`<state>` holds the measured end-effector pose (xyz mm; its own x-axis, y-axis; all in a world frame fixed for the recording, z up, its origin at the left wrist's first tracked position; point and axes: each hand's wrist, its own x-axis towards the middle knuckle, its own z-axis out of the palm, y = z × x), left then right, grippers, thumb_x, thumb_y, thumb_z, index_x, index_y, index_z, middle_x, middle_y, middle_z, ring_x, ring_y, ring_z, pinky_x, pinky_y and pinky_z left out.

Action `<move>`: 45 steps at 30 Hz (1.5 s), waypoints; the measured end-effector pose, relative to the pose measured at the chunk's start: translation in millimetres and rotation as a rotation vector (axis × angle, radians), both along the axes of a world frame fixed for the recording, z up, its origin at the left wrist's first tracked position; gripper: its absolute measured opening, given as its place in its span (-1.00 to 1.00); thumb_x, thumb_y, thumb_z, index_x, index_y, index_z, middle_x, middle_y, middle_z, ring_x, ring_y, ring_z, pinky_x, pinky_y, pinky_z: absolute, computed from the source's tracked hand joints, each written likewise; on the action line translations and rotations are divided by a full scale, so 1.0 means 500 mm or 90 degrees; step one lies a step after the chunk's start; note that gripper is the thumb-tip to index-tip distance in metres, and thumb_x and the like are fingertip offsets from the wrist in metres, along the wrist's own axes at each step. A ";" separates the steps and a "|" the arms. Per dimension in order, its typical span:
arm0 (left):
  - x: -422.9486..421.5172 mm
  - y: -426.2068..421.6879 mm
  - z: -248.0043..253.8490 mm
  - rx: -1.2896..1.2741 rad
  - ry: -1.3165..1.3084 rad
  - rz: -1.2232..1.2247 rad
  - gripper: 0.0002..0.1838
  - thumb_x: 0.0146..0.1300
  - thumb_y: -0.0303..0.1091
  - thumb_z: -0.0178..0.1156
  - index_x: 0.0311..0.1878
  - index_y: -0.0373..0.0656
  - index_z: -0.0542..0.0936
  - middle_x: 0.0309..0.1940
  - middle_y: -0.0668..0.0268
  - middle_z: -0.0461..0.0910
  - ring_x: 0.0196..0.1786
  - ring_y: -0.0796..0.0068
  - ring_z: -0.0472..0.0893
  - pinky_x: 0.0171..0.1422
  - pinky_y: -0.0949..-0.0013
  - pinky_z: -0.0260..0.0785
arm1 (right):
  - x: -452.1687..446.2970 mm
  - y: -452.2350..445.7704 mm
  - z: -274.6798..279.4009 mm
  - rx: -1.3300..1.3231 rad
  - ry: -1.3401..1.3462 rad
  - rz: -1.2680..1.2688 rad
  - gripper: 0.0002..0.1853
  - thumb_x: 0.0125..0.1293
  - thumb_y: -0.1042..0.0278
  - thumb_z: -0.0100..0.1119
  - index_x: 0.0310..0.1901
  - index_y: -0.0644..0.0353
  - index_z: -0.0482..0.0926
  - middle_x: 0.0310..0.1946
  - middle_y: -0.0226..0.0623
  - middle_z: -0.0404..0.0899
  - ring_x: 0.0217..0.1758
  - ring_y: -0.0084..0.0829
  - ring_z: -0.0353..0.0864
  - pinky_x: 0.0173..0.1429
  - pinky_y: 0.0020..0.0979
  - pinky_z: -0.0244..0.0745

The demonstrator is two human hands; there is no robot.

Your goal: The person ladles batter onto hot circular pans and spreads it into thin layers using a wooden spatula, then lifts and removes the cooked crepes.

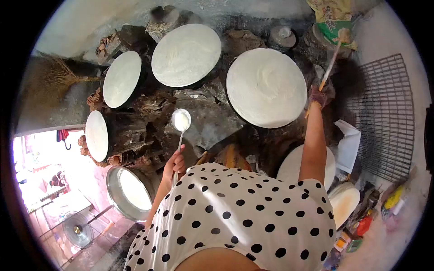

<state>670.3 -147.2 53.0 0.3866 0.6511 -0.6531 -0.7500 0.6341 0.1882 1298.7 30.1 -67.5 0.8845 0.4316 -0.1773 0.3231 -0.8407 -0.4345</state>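
Observation:
My left hand (176, 163) is closed around the handle of a ladle (181, 119), whose bowl holds white batter. The ladle is over grey stone in front of the pans. In a purplish glove, my right hand (318, 96) grips a long wooden stick (331, 65) with a pale, blunt far end. Left of that hand lies a large round griddle (266, 88), coated white with swirl marks. More white-coated griddles stand beyond and to the left: one at the back (186, 55), another (122, 79) and a smaller-looking one (96, 135).
A metal pot (113, 183) of white liquid stands at my left. Beside my right arm is another white round surface (289, 167), partly hidden. A wire rack (384, 117) leans at the right wall. A green-and-yellow sack (332, 22), straw broom (68, 77) and fan (78, 229) surround the workplace.

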 end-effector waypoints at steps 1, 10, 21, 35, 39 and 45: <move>0.003 0.001 0.007 -0.029 -0.126 0.046 -0.66 0.51 -0.32 -0.24 0.23 -0.16 0.36 -0.62 0.55 0.22 -0.73 0.75 0.16 -0.65 0.58 0.11 | -0.016 0.014 0.027 -0.001 -0.005 0.005 -0.34 0.20 -0.33 0.00 -0.08 0.20 0.59 -0.25 -0.02 0.63 -0.22 -0.08 0.63 -0.19 -0.04 0.52; 0.026 -0.018 0.135 0.227 0.439 -0.045 -0.56 0.46 -0.24 -0.05 0.32 -0.18 0.27 -0.69 0.51 0.22 -0.80 0.75 0.14 -0.75 0.58 -0.04 | -0.113 0.219 0.146 0.024 -0.011 0.355 -0.45 0.31 -0.21 -0.10 0.04 0.09 0.56 0.02 -0.08 0.56 0.11 -0.01 0.51 0.11 -0.04 0.40; 0.062 -0.011 0.107 0.013 0.244 0.065 -0.64 0.48 -0.28 -0.14 0.28 -0.11 0.31 -0.70 0.57 0.22 -0.81 0.81 0.17 -0.78 0.63 0.11 | -0.083 0.426 0.009 -0.139 -0.003 0.580 -0.48 0.20 -0.09 0.16 0.10 0.03 0.54 0.11 -0.18 0.53 0.12 -0.11 0.52 0.17 -0.16 0.43; 0.075 0.045 0.098 -0.009 0.228 0.053 -0.65 0.46 -0.24 -0.07 0.23 -0.12 0.37 -0.67 0.58 0.21 -0.75 0.82 0.18 -0.73 0.67 0.10 | -0.058 0.368 0.039 -0.112 -0.021 0.680 -0.54 0.09 -0.07 0.26 -0.11 0.12 0.62 -0.07 -0.09 0.61 0.05 -0.10 0.54 0.14 -0.19 0.39; 0.081 0.066 0.096 -0.005 0.213 0.044 -0.65 0.46 -0.28 -0.09 0.24 -0.11 0.37 -0.68 0.58 0.22 -0.76 0.81 0.17 -0.74 0.66 0.10 | -0.052 0.353 0.041 -0.057 -0.086 0.672 -0.45 0.07 -0.12 0.25 -0.01 0.13 0.61 -0.05 -0.06 0.60 0.09 -0.09 0.53 0.18 -0.24 0.39; 0.082 0.066 0.096 0.000 0.207 0.043 -0.64 0.46 -0.28 -0.11 0.26 -0.11 0.35 -0.67 0.58 0.26 -0.77 0.82 0.19 -0.73 0.66 0.11 | -0.058 0.320 0.115 -0.112 0.007 0.698 -0.48 0.17 -0.10 0.20 0.00 0.16 0.58 -0.08 -0.10 0.61 0.01 -0.08 0.56 0.10 -0.16 0.42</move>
<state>711.1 -114.3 100.8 0.1135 0.6678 -0.7356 -0.6905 0.5854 0.4249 1269.4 189.8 -9.9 0.0372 0.9469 -0.3194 0.9262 -0.1527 -0.3447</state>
